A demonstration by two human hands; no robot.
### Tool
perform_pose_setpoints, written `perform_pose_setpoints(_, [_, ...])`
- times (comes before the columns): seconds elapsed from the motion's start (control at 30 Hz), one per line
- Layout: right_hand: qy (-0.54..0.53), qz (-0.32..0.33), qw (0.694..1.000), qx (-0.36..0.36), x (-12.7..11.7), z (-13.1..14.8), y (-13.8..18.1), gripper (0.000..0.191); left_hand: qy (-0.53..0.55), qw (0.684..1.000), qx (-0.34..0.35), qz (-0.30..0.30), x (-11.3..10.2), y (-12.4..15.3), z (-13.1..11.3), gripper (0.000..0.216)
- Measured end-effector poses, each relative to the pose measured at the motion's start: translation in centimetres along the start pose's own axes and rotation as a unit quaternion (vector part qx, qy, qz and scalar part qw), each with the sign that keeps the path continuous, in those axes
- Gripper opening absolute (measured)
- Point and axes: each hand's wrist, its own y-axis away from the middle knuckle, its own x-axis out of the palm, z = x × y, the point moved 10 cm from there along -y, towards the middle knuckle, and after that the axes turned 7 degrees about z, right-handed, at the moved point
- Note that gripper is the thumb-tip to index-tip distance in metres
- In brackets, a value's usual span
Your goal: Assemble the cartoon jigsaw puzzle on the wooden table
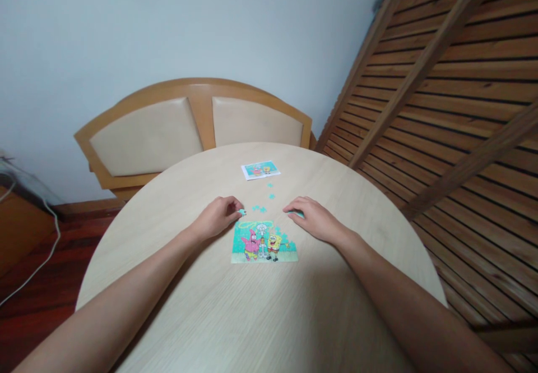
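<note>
Puzzle [264,243] mostly done, top edge gappy. Left hand [218,217] pinching teal piece [241,212]; right hand [313,219] fingertips flat on another piece [297,214]. Loose pieces [259,208] between fingers.

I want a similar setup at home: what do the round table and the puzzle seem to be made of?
Round table: pale wood or wood-look laminate, matte, with fine straight grain lines. Puzzle: probably printed cardboard, flat and thin, with a bright cartoon print and interlocking edges; loose pieces look the same.
</note>
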Motion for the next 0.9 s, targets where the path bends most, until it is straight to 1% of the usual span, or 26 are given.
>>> perform_pose_setpoints(0.07, [0.001,-0.005,1.000,0.001,-0.1,0.2,0.0,0.016,0.037,0.999,-0.014,-0.015,0.1,0.1,0.2,0.018])
perform_pose_setpoints(0.13, [-0.001,-0.014,1.000,-0.006,-0.2,0.8,-0.1,0.016,0.076,0.996,-0.015,-0.038,0.2,0.2,-0.3,0.019])
perform_pose_setpoints(0.27, [-0.045,-0.039,0.998,-0.020,-0.3,3.1,-0.5,0.016,0.144,0.987,0.025,-0.061,0.9,0.6,-3.0,0.020])
perform_pose_setpoints(0.33, [-0.098,-0.059,0.993,-0.011,-0.3,4.1,-0.6,0.019,0.164,0.984,0.037,-0.049,1.7,0.8,-4.5,0.021])
perform_pose_setpoints(0.4, [-0.147,-0.054,0.987,-0.016,0.1,5.1,-0.8,0.026,0.187,0.981,0.037,-0.047,2.2,1.0,-5.4,0.023])
perform_pose_setpoints(0.47, [-0.177,-0.047,0.983,-0.019,0.5,5.7,-0.9,0.028,0.201,0.978,0.033,-0.045,2.5,1.1,-5.9,0.024])
perform_pose_setpoints(0.57, [-0.194,-0.042,0.980,-0.016,0.7,5.5,-1.0,0.024,0.207,0.978,0.032,-0.021,2.8,1.1,-5.9,0.026])
perform_pose_setpoints(0.63, [-0.192,-0.039,0.981,-0.014,0.7,5.0,-1.0,0.023,0.174,0.983,0.056,0.005,2.7,1.3,-6.3,0.025])
perform_pose_setpoints(0.73, [-0.174,-0.038,0.984,-0.020,0.6,4.4,-0.9,0.025,0.042,0.987,0.147,0.041,2.5,2.2,-8.1,0.030])
perform_pose_setpoints(0.8, [-0.160,-0.040,0.986,-0.022,0.5,4.0,-0.9,0.025,-0.043,0.975,0.204,0.078,3.0,2.9,-9.2,0.032])
perform_pose_setpoints(0.9, [-0.142,-0.040,0.989,-0.013,0.5,3.3,-0.8,0.024,-0.108,0.954,0.251,0.127,3.9,3.5,-10.1,0.028])
